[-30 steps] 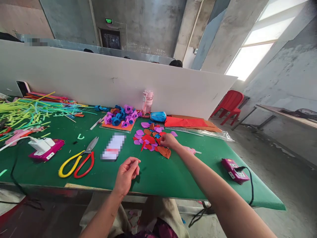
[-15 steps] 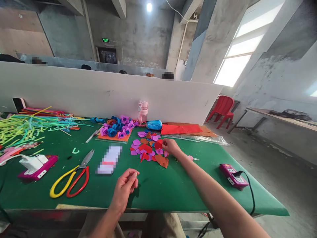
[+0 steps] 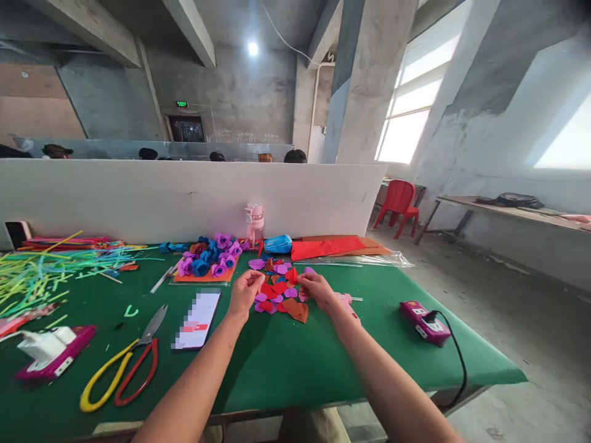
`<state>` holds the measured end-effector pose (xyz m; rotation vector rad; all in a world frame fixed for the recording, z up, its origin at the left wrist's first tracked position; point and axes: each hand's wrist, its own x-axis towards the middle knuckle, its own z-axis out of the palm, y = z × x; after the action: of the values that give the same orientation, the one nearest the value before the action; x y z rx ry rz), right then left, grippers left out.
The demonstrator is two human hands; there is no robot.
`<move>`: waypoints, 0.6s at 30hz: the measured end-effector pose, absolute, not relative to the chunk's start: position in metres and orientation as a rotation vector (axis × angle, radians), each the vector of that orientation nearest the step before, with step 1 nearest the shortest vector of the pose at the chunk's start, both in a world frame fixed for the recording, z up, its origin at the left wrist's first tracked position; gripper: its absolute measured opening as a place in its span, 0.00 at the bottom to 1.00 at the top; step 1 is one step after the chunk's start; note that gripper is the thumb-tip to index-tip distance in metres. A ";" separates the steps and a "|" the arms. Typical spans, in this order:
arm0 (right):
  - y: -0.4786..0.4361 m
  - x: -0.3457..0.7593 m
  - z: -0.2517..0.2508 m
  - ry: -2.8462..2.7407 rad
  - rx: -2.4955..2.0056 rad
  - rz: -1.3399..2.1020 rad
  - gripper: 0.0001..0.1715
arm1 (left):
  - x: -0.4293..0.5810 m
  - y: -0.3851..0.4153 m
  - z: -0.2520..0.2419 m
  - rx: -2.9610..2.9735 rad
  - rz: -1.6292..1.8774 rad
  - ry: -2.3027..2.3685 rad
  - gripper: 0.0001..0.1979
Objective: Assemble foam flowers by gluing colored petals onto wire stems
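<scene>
My left hand [image 3: 246, 294] is closed in a pinch above the left side of a pile of cut paper petals [image 3: 290, 293]; whatever lies between its fingertips is too small to make out. On the pile's right side, my right hand [image 3: 317, 289] pinches a red paper petal [image 3: 292, 275] at its edge. Purple, red, brown and a few blue pieces make up the pile. Behind my left hand, finished purple and blue paper flowers [image 3: 210, 255] rest on an orange sheet. Partly hidden by my right forearm is a pink object [image 3: 347, 301], perhaps a glue gun.
To the left lie scissors [image 3: 138, 357] with yellow and red handles, a phone [image 3: 198, 320], a power strip [image 3: 58, 354] and many coloured strips [image 3: 83, 264]. Red paper [image 3: 327, 247], a blue pouch [image 3: 277, 244] and a pink bottle [image 3: 255, 223] line the back. Another power strip [image 3: 425, 322] sits right.
My left hand has moved forward and up from near the table's front to the petal pile. My right hand has drawn the red petal slightly off the pile. The camera view has tilted up.
</scene>
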<state>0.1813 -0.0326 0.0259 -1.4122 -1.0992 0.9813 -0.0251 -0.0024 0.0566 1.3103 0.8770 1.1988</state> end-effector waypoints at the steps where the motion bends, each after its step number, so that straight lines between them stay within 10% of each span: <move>1: -0.037 0.178 0.026 -1.065 -1.369 1.005 0.17 | -0.022 0.001 0.053 1.302 1.196 0.871 0.15; 18: -0.045 0.120 -0.001 -1.013 -1.322 0.888 0.10 | -0.015 -0.001 0.019 1.356 1.022 0.836 0.18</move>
<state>0.1201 -0.0446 -0.0010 -1.3216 -1.0133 0.8875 -0.0148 -0.0009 0.0187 1.3557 0.8362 1.0220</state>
